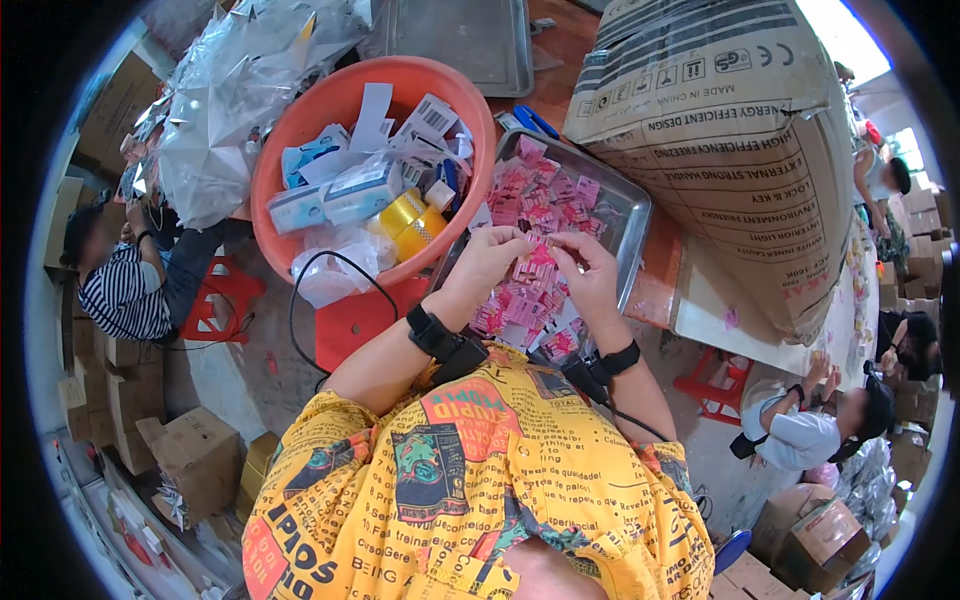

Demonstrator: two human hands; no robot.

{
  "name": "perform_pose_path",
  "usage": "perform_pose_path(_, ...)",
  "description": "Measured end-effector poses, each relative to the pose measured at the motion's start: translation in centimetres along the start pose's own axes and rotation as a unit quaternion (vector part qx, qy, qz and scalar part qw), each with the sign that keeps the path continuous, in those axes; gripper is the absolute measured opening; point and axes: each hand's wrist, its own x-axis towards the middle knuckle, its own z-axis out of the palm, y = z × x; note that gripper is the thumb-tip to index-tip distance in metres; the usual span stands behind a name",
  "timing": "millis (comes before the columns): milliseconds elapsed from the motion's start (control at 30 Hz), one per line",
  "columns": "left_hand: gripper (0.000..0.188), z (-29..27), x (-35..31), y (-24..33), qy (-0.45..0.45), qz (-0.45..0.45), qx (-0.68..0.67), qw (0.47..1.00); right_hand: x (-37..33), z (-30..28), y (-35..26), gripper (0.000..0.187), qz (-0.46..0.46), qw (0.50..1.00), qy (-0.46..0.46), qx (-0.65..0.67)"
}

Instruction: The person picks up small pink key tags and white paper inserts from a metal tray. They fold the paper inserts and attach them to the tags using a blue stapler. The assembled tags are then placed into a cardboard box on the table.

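Note:
Over a shallow metal tray (634, 232), my left hand (488, 258) and my right hand (587, 272) come close together with fingertips pinched. Between them is a small pink card (537, 243), partly covered by the fingers; its details are too small to make out. A heap of similar pink cards (530, 300) lies in the tray below and beyond my hands. Black bands with small devices are strapped round both my wrists.
Left of the tray stands an orange-red tub (268, 165) holding boxes, papers and yellow tape rolls (410, 222). A large carton (700, 130) rises at the right. A black cable (300, 300) loops by the tub. Other people sit at far left and right.

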Motion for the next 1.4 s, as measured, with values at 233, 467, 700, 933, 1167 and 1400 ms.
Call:
perform_pose_path(233,0.013,1.1,-1.0,0.6,0.016,-0.005,0.037,0.999,-1.0,0.0,-0.3,0.010,0.070,0.997,0.001,0.041)
perform_pose_path(467,0.018,-0.1,-0.1,-1.7,-0.008,0.047,0.228,0.972,-2.6,1.8,1.4,0.005,0.105,0.984,0.073,0.125)
perform_pose_path(700,0.019,0.9,0.3,-2.2,0.021,0.066,0.172,0.983,-2.6,0.6,0.7,0.013,-0.035,0.995,0.042,-0.081)
perform_pose_path(933,0.020,0.0,0.3,-3.1,0.065,0.006,0.050,0.997,-2.6,-0.4,1.4,0.019,-0.167,0.960,-0.051,-0.219)
perform_pose_path(1167,0.018,2.1,0.3,-1.6,0.022,0.055,0.185,0.981,-3.0,-1.1,1.6,0.014,-0.163,0.967,-0.027,-0.196)
perform_pose_path(1400,0.014,5.1,0.6,-0.2,0.018,0.016,0.178,0.984,-3.8,-2.3,3.5,0.011,0.118,0.989,0.023,0.085)
